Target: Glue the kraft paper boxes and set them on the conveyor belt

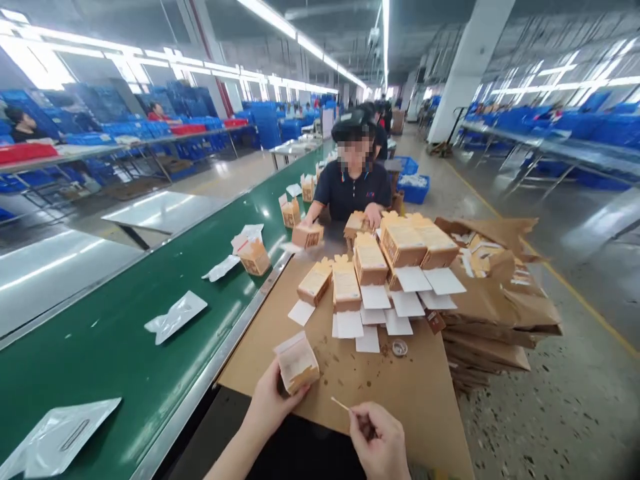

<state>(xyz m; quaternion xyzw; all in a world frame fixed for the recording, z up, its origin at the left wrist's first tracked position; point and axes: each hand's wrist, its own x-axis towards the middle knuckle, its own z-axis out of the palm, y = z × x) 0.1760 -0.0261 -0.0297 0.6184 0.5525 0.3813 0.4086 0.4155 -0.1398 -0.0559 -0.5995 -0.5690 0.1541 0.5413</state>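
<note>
My left hand [270, 407] is closed round a small tan carton [297, 363] with its white flap up, held over the near edge of the brown cardboard sheet [400, 393]. My right hand [377, 443] is curled into a pinch on a thin pale stick [341, 404] that points toward the carton. Further up the sheet stand several more tan cartons [370, 260] with white flaps [375, 297] open toward me. A small round metal piece [399, 347] lies on the cardboard between them and my hands.
A green conveyor belt [125, 333] runs along my left with clear plastic bags [175, 317] and cartons [255, 257] on it. A co-worker in a dark shirt [353, 193] handles cartons at the far end. Stacked flat cardboard [500, 313] overhangs the right side. Blue crates fill shelves on both sides.
</note>
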